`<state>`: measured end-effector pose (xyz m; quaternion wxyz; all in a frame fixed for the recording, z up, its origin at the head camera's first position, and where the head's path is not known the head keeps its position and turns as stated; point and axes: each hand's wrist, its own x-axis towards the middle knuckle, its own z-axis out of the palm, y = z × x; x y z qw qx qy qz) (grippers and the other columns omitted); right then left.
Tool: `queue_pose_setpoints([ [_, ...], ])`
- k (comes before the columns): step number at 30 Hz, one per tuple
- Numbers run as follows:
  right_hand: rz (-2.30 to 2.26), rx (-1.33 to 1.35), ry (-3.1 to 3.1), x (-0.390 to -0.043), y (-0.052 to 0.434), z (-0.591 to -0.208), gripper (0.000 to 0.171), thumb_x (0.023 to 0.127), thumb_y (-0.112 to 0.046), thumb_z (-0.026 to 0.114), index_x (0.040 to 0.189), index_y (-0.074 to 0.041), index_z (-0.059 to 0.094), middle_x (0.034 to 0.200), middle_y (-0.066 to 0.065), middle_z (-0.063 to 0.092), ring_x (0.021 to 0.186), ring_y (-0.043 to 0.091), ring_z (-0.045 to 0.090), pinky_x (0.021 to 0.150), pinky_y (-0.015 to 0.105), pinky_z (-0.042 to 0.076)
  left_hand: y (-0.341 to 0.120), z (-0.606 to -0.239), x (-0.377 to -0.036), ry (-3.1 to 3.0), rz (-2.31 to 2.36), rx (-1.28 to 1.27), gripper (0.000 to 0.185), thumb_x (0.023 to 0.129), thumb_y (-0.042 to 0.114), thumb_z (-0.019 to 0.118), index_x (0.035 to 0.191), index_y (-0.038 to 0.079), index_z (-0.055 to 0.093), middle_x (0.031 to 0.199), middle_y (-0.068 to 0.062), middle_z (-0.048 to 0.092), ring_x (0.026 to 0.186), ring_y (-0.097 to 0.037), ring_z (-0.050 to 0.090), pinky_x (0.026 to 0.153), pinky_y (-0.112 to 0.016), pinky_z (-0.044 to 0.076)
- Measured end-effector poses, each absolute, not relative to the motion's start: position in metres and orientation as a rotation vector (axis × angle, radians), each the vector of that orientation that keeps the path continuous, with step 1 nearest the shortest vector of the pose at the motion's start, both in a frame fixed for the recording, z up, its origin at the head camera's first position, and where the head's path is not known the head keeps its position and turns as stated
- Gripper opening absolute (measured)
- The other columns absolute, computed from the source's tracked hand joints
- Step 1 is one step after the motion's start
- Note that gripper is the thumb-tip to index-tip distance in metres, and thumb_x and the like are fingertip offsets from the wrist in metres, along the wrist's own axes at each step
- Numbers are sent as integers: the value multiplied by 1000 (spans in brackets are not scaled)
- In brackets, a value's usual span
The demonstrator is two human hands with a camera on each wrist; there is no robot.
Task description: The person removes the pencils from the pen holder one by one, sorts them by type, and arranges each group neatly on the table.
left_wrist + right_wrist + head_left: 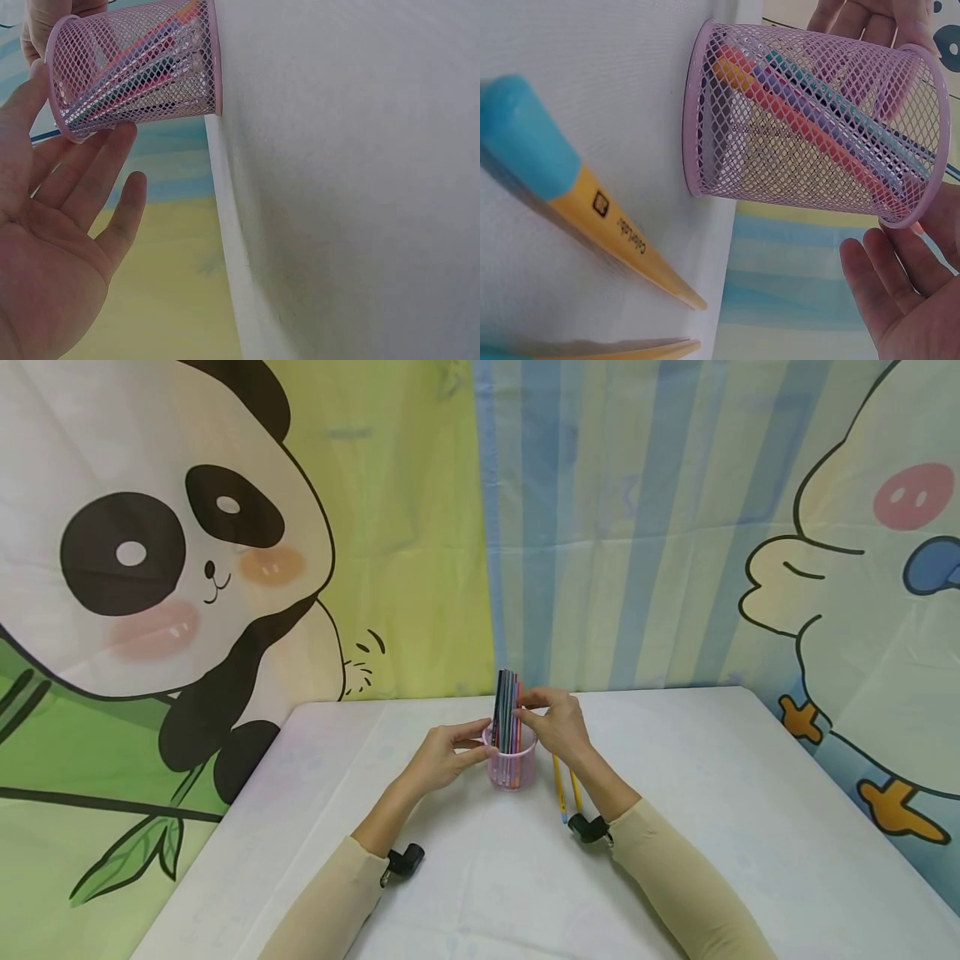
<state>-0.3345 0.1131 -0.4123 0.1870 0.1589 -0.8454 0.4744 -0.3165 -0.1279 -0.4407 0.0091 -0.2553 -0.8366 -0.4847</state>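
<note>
- Two beige sleeves reach in from the near edge of the white bench (750,827), each with a small black camera strapped at the wrist.
- Just left of the right forearm, two yellow pencils (566,789) lie flat on the bench, side by side; the right wrist view shows a blue cap on one of them (525,142).
- Ahead of the wrists stands a pink mesh cup (512,768), upright on the bench between the two hands.
- The left hand (442,756) sits at the cup's left side, fingers fairly straight and spread, their tips touching the rim; in the left wrist view the palm is open and the fingers (97,172) rest against the mesh without curling around it.
- The right hand (558,722) is at the cup's right side, fingers bent inward and pinching the tops of the coloured pens (507,710) that stand bunched in the cup.
- Through the mesh the pens (817,127) show orange, red, purple and teal, leaning together.
- Beyond the bench hang cartoon cloths: a panda (150,552) far left of the left hand, blue stripes straight ahead, a white bird (862,610) far right of the right hand.
</note>
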Motion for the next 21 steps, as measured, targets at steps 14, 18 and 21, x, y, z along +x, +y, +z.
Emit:
queue_pose_setpoints([
  [14, 1359, 460, -2363, -335, 112, -415, 16, 88, -9, 83, 102, -5, 77, 102, 11, 80, 97, 29, 76, 84, 46, 61, -128, -441, -317, -2611, -1500, -800, 63, 91, 45, 78, 147, 22, 61, 143, -2, 66, 112, -16, 74, 97, -42, 60],
  [18, 1387, 452, -2359, -335, 112, -416, 14, 88, -7, 83, 100, -5, 77, 100, 10, 79, 91, 28, 77, 80, 44, 62, -127, -442, -317, -2594, -1513, -806, 62, 91, 43, 79, 146, 21, 61, 142, -3, 67, 112, -19, 74, 97, -45, 59],
  [21, 1417, 442, -2352, -336, 112, -416, 13, 88, -6, 83, 99, -6, 77, 99, 10, 79, 86, 27, 77, 74, 39, 62, -127, -443, -318, -2584, -1530, -806, 62, 91, 41, 80, 146, 20, 62, 140, -3, 68, 112, -21, 75, 96, -46, 59],
])
